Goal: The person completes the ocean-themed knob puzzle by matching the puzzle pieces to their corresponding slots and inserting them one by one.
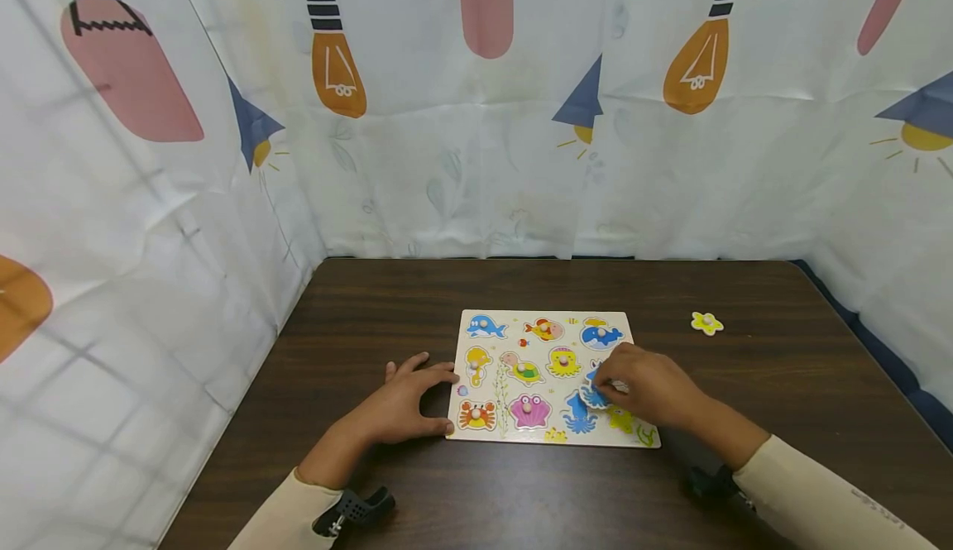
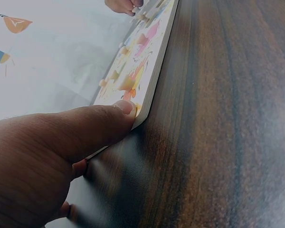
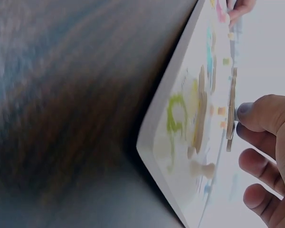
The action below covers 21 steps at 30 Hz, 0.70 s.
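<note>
A white peg puzzle board (image 1: 547,437) with colourful sea-animal pieces lies on the table. My right hand (image 1: 655,386) is over the board's right side, pinching a blue puzzle piece (image 1: 593,393) between thumb and fingertips. In the right wrist view that piece (image 3: 232,111) is seen edge-on, raised above the board. Below it in the head view is a blue squid shape (image 1: 579,414); a yellow-green starfish (image 1: 620,419) is partly hidden by my hand. My left hand (image 1: 402,401) rests at the board's left edge, fingers extended, its thumb (image 2: 109,121) on the near corner.
A yellow flower-shaped piece (image 1: 706,323) lies on the dark wooden table (image 1: 395,302), right of the board. Several knobbed pieces sit in the board, including a pink shell (image 1: 530,411) and a crab (image 1: 476,415). A printed white curtain (image 1: 476,178) hangs behind the table.
</note>
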Available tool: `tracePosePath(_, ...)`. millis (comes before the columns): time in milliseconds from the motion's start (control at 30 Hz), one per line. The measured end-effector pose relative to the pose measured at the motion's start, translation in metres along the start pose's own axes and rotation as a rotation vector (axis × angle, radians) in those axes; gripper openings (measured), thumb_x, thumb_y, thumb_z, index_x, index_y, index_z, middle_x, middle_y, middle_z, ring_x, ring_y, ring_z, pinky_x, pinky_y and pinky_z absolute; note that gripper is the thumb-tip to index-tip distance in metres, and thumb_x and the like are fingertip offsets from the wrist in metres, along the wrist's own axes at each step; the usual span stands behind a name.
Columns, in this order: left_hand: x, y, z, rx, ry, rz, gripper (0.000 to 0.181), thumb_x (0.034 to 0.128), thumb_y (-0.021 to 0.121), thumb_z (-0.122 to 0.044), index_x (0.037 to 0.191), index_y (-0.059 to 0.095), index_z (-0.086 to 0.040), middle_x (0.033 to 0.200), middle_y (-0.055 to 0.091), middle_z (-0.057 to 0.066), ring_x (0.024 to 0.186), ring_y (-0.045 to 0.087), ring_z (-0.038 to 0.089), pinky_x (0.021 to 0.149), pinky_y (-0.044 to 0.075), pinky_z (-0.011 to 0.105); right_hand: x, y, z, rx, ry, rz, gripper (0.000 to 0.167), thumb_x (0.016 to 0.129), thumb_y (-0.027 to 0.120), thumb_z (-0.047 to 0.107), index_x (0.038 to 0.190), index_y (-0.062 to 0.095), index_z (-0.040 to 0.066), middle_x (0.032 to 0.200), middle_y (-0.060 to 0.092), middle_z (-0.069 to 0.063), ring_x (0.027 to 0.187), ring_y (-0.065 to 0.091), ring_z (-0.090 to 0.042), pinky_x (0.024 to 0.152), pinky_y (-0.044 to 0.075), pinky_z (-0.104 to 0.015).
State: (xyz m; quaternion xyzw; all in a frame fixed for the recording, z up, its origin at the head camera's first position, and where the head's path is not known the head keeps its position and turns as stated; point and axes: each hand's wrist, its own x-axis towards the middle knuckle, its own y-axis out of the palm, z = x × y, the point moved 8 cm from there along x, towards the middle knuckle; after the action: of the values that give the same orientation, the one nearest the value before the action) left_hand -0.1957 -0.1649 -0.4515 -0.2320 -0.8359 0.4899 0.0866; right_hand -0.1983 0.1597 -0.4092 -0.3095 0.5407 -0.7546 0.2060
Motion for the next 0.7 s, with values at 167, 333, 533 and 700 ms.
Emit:
tracePosePath(167, 0.0, 0.001, 0.001, -0.001, -0.004, -0.001, 0.067, 0.0791, 0.087, -0.041, 0.14, 0.062, -0.027, 0.154, 0.049, -0.006, 0.152, 0.021, 0.039, 0.11, 0.001, 0.079, 0.001, 0.005, 0.006, 0.018, 0.005, 0.03, 0.015, 0.082, 0.087, 0.019, 0.094, 0.08, 0.025, 0.091, 0.068, 0.018, 0.088, 0.058, -0.005, 0.069, 0.054, -0.025)
tracePosePath(333, -0.001, 0.0, 0.0, -0.006, 0.001, -0.004, 0.067, 0.0792, 0.087, -0.041, 0.14, 0.062, -0.026, 0.155, 0.049, -0.005, 0.152, 0.021, 0.04, 0.11, 0.001, 0.079, 0.003, 0.01, 0.011, 0.032, -0.01, 0.047, 0.013, 0.084, 0.086, 0.021, 0.094, 0.08, 0.026, 0.091, 0.067, 0.02, 0.09, 0.057, -0.004, 0.069, 0.054, -0.025)
tracePosePath(533, 0.0, 0.0, 0.0, -0.003, 0.005, -0.005, 0.067, 0.0792, 0.087, -0.041, 0.14, 0.062, -0.026, 0.154, 0.049, -0.005, 0.151, 0.021, 0.041, 0.109, 0.001, 0.079, 0.003, 0.014, 0.019, 0.052, -0.082, 0.021, 0.012, 0.084, 0.085, 0.018, 0.091, 0.078, 0.025, 0.09, 0.067, 0.021, 0.088, 0.057, -0.004, 0.067, 0.053, -0.025)
tracePosePath(700, -0.001, 0.0, -0.001, -0.002, 0.007, -0.004, 0.067, 0.0793, 0.088, -0.041, 0.14, 0.062, -0.026, 0.155, 0.049, -0.005, 0.151, 0.021, 0.041, 0.109, 0.001, 0.08, 0.004, 0.016, 0.023, 0.073, -0.093, 0.031, 0.012, 0.085, 0.084, 0.017, 0.091, 0.078, 0.025, 0.089, 0.068, 0.022, 0.088, 0.057, -0.004, 0.067, 0.053, -0.026)
